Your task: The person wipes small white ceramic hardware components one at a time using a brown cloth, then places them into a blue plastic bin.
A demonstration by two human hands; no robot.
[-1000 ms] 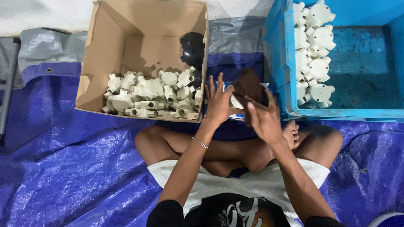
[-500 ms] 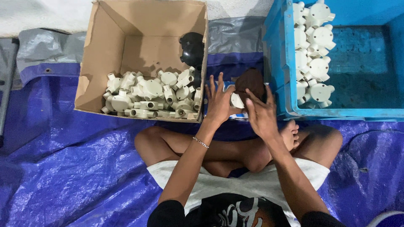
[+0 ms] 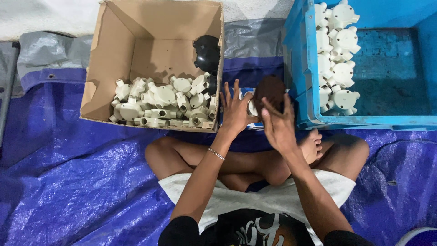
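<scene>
My left hand (image 3: pixel 236 110) steadies the white fitting (image 3: pixel 251 108), fingers spread, my right hand (image 3: pixel 277 125) grips the brown pad (image 3: pixel 269 89) — best press it flat and even.

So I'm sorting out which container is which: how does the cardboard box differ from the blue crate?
The cardboard box is brown with open flaps; the blue crate is rigid plastic. In the box, the cream fittings lie in a loose heap near the front wall, with a black part behind them. In the crate, white fittings sit in rows along its left side, the rest of its floor bare. Both sit on the blue tarp holding similar round pipe fittings.
</scene>
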